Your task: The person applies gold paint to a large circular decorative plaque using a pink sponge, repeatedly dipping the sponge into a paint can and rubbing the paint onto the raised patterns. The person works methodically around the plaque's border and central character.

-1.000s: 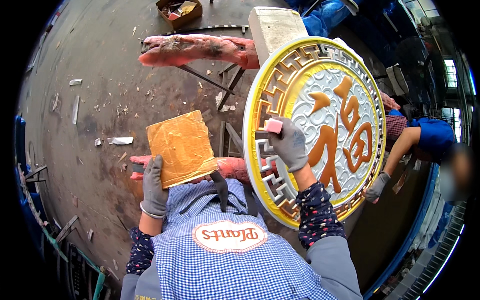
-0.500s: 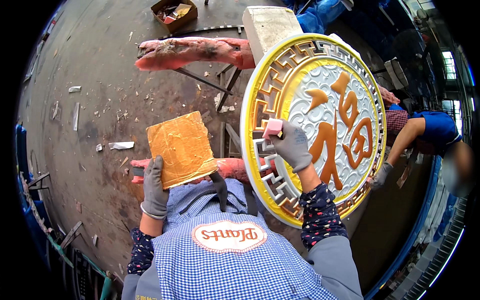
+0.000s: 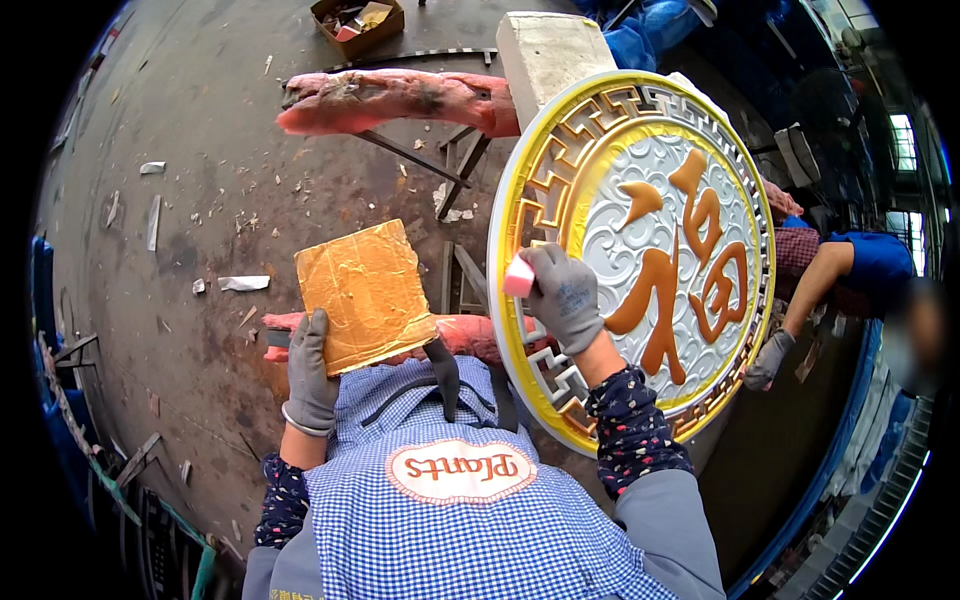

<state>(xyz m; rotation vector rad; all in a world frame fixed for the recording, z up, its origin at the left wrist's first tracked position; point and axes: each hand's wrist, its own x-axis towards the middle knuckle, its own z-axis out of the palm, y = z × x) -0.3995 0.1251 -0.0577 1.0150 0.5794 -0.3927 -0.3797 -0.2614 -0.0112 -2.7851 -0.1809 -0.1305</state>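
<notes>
In my gloved left hand (image 3: 312,375) is a square of cardboard (image 3: 362,295) smeared with gold-brown paint, gripped at its lower left edge. My gloved right hand (image 3: 565,298) pinches a small pink sponge block (image 3: 519,277) at the left rim of a large round relief panel (image 3: 625,190). Whether the sponge touches the rim I cannot tell. The panel has a yellow edge, a pierced fretwork border, white scrollwork and a raised gold-brown character (image 3: 655,300). Parts of the border are gold-brown; others are white or grey.
Two pink-wrapped supports (image 3: 400,103) stretch beneath and beside the panel, near a pale block (image 3: 555,55). On the right, a co-worker's gloved hand (image 3: 770,360) is by the panel's far rim. A cardboard box (image 3: 358,25) and scraps (image 3: 244,283) lie on the floor.
My right hand has moved left with the sponge, from the fretwork border toward the panel's outer rim. My left hand and the cardboard have hardly moved.
</notes>
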